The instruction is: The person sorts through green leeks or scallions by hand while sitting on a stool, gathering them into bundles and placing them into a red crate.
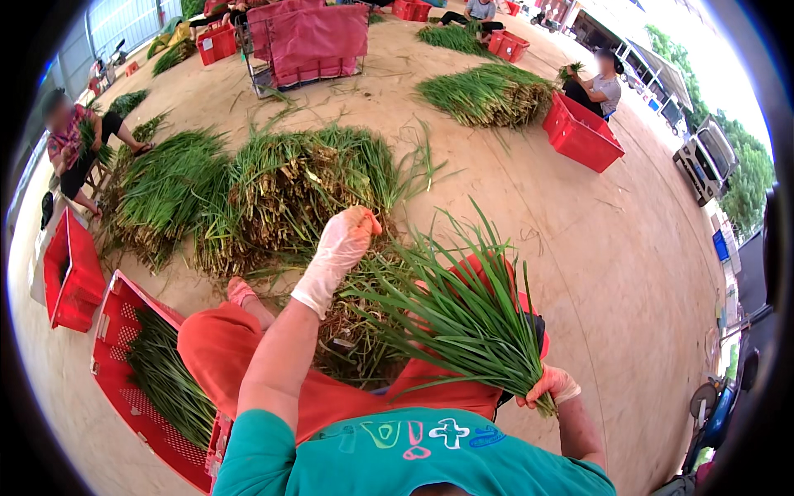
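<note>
My right grip (pixel 552 387) was closed around the base of a bunch of leaves (pixel 484 318), right of centre in the lower half of the frame. The leaves were long, narrow and deep green — gathered tightly at my fingers, then fanning loosely toward the upper left, their tips spread apart. Short, lighter green ends stuck out below my fist, and the blades lay across my orange-red trousers (pixel 223 347). My left grip (pixel 347 238), in a thin whitish glove, was curled near the centre of the frame; I could not tell whether it pinched anything. Just beyond it stood a heap (pixel 306 186) with brownish, dry-looking stalks — and a red crate (pixel 145 413) at lower left held more greens.
</note>
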A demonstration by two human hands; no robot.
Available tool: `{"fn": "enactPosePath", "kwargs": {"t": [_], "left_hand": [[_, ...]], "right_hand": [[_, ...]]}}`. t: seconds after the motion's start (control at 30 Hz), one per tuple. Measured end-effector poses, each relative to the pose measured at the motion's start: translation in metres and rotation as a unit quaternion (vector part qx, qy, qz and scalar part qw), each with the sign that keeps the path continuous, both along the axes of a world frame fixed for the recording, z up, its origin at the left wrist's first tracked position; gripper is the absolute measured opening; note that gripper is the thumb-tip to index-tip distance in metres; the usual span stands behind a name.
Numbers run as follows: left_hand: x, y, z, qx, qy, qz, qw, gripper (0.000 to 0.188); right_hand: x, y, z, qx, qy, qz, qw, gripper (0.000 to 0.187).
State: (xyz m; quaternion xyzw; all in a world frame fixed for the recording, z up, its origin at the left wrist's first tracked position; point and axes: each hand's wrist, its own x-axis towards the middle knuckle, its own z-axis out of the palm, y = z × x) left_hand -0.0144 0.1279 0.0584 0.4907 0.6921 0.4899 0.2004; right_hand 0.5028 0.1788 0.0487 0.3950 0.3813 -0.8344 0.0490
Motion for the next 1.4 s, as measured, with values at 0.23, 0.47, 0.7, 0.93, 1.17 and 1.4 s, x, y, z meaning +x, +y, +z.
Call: {"fn": "enactPosePath", "kwargs": {"t": [0.23,0.47,0.7,0.93,1.17,1.4], "left_hand": [[0.008,-0.008,-0.013,0.009,0.313,-0.131,0.941,0.016],[-0.003,0.024,0.020,0.057,0.141,0.013,0.988,0.016],[0.076,0.092,0.070,-0.093,-0.037,-0.084,0.991,0.042],[0.055,0.122,0.026,0.040,0.239,-0.113,0.964,0.026],[-0.018,0.095,0.032,-0.116,-0.245,-0.203,0.941,0.030],[0.010,0.090,-0.018,-0.051,0.125,-0.156,0.978,0.022]], "right_hand": [[-0.009,0.006,0.003,0.009,0.004,0.018,1.000,0.054],[-0.008,0.005,0.014,0.026,-0.014,0.027,0.999,0.052],[-0.002,0.010,0.009,0.013,-0.034,0.048,0.998,0.054],[-0.004,0.009,0.006,0.009,-0.039,0.036,0.999,0.056],[-0.010,0.012,0.003,0.013,-0.028,0.062,0.998,0.051],[-0.009,0.020,0.007,-0.003,-0.041,0.081,0.996,0.048]]}}
